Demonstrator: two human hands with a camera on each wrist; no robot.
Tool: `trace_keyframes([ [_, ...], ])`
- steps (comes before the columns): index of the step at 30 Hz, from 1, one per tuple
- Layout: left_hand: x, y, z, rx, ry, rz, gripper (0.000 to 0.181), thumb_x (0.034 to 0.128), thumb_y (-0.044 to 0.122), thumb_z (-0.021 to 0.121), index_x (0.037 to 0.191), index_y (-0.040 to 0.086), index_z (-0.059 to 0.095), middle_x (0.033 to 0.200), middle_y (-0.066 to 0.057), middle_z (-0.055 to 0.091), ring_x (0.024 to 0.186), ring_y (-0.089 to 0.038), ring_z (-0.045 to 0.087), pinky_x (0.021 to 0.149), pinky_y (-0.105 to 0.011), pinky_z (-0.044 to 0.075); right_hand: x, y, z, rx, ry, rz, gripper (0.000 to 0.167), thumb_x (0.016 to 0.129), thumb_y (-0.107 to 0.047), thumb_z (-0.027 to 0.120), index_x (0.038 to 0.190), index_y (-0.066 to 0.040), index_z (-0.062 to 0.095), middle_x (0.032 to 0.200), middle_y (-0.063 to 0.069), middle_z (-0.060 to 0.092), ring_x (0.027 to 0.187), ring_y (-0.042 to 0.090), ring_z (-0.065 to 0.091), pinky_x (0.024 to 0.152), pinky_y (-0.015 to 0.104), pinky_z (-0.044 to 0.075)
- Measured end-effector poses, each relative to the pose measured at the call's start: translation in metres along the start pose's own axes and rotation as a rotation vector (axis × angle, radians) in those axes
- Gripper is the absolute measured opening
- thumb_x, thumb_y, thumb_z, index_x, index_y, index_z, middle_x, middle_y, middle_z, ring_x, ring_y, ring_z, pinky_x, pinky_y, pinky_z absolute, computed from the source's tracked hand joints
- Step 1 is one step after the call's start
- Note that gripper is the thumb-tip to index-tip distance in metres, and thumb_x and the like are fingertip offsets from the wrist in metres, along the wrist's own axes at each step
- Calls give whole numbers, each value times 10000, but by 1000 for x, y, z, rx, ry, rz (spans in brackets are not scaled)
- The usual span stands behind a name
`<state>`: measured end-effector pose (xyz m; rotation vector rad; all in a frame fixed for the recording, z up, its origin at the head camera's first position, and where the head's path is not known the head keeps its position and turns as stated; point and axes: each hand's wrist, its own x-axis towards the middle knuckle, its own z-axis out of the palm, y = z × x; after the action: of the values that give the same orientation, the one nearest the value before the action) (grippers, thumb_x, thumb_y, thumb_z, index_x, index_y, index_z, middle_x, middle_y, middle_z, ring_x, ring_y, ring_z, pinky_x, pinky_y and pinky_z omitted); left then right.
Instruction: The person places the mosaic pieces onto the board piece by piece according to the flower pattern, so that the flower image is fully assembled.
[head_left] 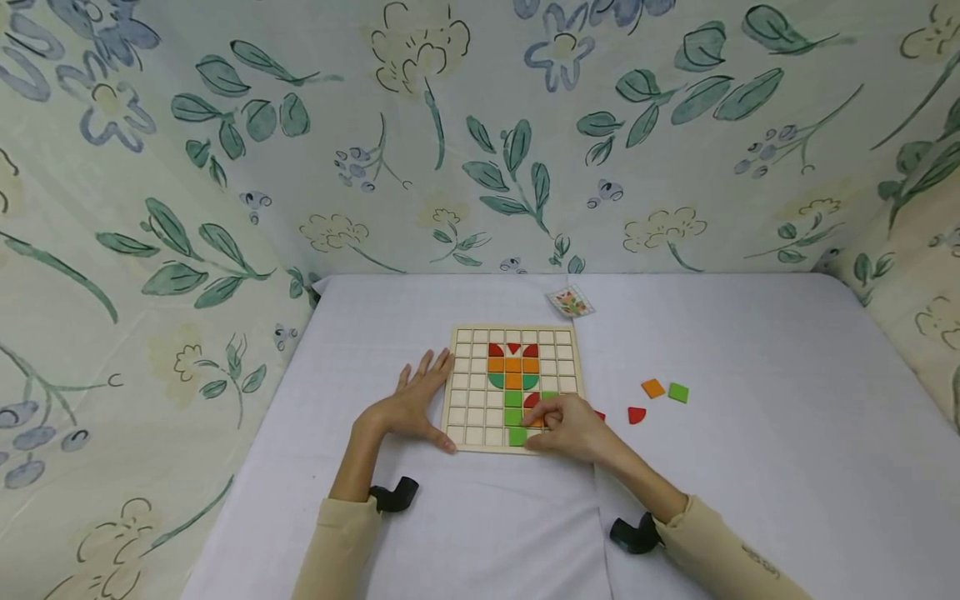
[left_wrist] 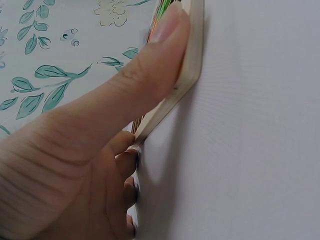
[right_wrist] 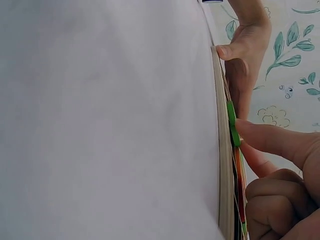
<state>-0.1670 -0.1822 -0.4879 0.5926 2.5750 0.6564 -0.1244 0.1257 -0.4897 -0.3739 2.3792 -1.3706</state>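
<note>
A wooden grid board (head_left: pixel 465 392) lies on the table, with red, orange and green tiles set in its squares. My left hand (head_left: pixel 416 404) rests against the board's left side, fingers spread. In the left wrist view its thumb (left_wrist: pixel 145 65) lies over the frame near a corner. Over the lower right of the board, my right hand (head_left: pixel 573 429) pinches a small green tile (right_wrist: pixel 235 135) between thumb and index finger, the other fingers curled. Just left of those fingertips sits another green tile (head_left: pixel 517 437) in the bottom row. The right hand hides part of the board.
Right of the board lie a loose orange tile (head_left: pixel 652 388), a green square tile (head_left: pixel 678 392) and a red rounded tile (head_left: pixel 637 415). Another red piece (head_left: pixel 601 416) shows partly behind the right hand. A small picture card (head_left: pixel 571 302) lies beyond the board.
</note>
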Motion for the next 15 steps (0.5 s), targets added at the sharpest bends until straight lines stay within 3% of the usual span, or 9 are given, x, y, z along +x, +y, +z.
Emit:
trace_keyframes([
  [15,-1,1,0,-25,14,12,1485,594,465,997,1672,98,45,1761,-76,-39,1624,-330,-146,1301,-613,-102,1,-4,7,-17,35,31,169,772,-120,896,911,-85,806,527,-57,331,476,87,293,470,185,207],
])
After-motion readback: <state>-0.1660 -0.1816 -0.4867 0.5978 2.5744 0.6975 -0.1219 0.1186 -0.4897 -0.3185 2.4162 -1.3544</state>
